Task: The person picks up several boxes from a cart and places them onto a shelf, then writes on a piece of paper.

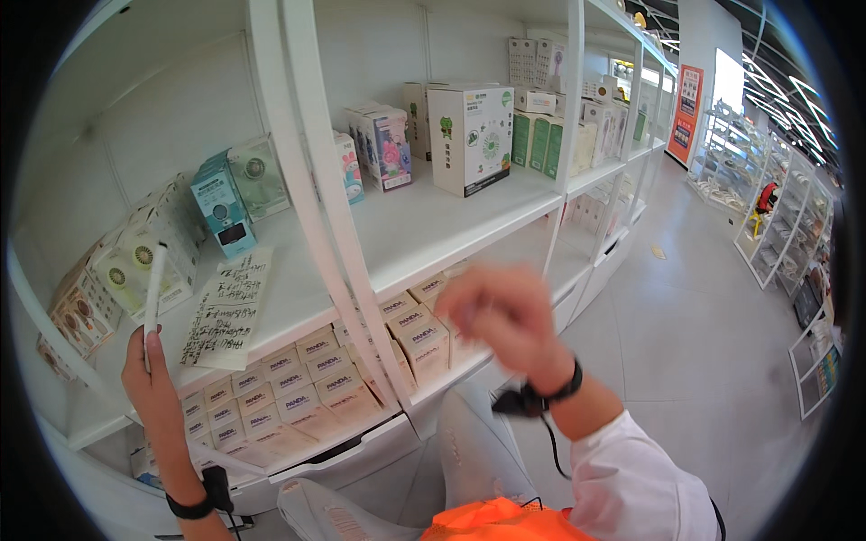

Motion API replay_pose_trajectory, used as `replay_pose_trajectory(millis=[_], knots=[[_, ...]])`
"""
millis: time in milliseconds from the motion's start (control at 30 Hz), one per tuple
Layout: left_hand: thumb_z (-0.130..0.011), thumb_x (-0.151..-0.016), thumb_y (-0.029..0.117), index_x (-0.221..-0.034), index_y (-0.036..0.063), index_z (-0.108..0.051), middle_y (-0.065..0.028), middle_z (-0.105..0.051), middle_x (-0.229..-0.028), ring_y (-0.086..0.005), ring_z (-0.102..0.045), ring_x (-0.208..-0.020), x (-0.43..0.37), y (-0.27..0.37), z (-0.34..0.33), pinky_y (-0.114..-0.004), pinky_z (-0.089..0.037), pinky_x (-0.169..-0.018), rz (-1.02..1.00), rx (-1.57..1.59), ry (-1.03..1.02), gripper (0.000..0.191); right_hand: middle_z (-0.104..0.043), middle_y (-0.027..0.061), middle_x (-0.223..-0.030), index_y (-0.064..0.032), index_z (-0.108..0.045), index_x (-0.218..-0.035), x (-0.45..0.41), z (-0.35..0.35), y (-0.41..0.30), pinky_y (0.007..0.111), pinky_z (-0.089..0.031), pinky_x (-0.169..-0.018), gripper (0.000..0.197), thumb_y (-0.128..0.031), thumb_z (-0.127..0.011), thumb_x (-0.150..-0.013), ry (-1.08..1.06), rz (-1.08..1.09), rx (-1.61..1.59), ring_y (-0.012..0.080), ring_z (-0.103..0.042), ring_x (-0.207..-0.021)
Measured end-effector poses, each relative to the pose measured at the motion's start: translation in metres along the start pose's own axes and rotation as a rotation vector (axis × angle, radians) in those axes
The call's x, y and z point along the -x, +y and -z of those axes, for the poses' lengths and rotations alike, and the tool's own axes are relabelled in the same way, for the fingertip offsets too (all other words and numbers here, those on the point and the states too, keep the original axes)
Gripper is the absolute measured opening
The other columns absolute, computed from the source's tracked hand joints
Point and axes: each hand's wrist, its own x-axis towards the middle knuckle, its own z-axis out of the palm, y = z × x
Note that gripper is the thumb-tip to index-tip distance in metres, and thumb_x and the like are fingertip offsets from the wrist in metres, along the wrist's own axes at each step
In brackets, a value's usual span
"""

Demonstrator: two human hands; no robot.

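My left hand (152, 385) grips a white pen (155, 291) with a dark tip, held upright at the shelf's front edge. Just right of it lies a long paper sheet (230, 314) covered in handwriting, reaching over the shelf edge. My right hand (507, 314) is raised in front of the lower shelf and blurred by motion. Its fingers look bent, and whether anything is in them is unclear. Behind the pen stand boxes of light-green handheld fans (142, 253). A blue fan box (222, 203) stands behind the sheet.
White posts (338, 169) divide the shelving. A large white fan box (471, 138) and a cartoon box (389, 145) stand on the right section. Below are rows of PANDA boxes (298, 399) above a drawer front (345, 446). Wire racks (785, 209) stand across the tiled floor (683, 324).
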Motion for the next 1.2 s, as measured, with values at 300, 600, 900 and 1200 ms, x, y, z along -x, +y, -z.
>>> replay_pose_trajectory(millis=[300, 600, 900, 1200], knots=[[-0.067, -0.091, 0.012, -0.112, -0.0016, -0.058, -0.0150, -0.061, -0.078, -0.0382, -0.061, -0.067, 0.118, 0.112, 0.003, -0.047, -0.050, -0.063, -0.590, 0.261, -0.538, 0.027, -0.067, 0.0095, -0.090, -0.0002, -0.049, -0.148, 0.015, -0.107, -0.017, 0.032, -0.052, -0.071, 0.055, -0.022, -0.064, -0.100, -0.514, -0.154, -0.416, 0.0189, -0.062, -0.076], [-0.062, -0.090, 0.012, -0.089, 0.0010, -0.053, -0.0200, -0.057, -0.073, -0.0449, -0.055, -0.064, 0.131, 0.095, 0.009, -0.053, -0.039, -0.056, -0.481, 0.182, -0.553, 0.014, -0.071, 0.0168, -0.114, 0.0046, -0.063, -0.131, 0.020, -0.137, -0.016, 0.033, -0.054, -0.088, 0.035, -0.013, -0.051, -0.102, -0.535, -0.330, -0.701, 0.0200, -0.068, -0.097], [-0.057, -0.103, 0.032, -0.107, -0.0014, -0.062, -0.0199, -0.063, -0.085, -0.0395, -0.062, -0.074, 0.113, 0.094, -0.013, -0.047, -0.049, -0.064, -0.579, 0.164, -0.694, 0.034, -0.071, 0.0186, -0.117, 0.0011, -0.061, -0.134, 0.023, -0.125, -0.009, 0.035, -0.051, -0.096, 0.040, -0.013, -0.049, -0.099, -0.419, -0.344, -0.530, 0.0270, -0.068, -0.104], [-0.079, -0.088, 0.032, -0.132, -0.0051, -0.052, -0.0244, -0.063, -0.102, -0.0453, -0.061, -0.090, 0.115, 0.123, -0.028, -0.051, -0.050, -0.076, -0.453, 0.254, -0.600, 0.063, -0.064, 0.0087, -0.090, 0.0010, -0.045, -0.149, 0.039, -0.091, -0.009, 0.033, -0.048, -0.077, 0.060, -0.042, -0.050, -0.107, -0.263, -0.243, -0.457, 0.0191, -0.061, -0.083]])
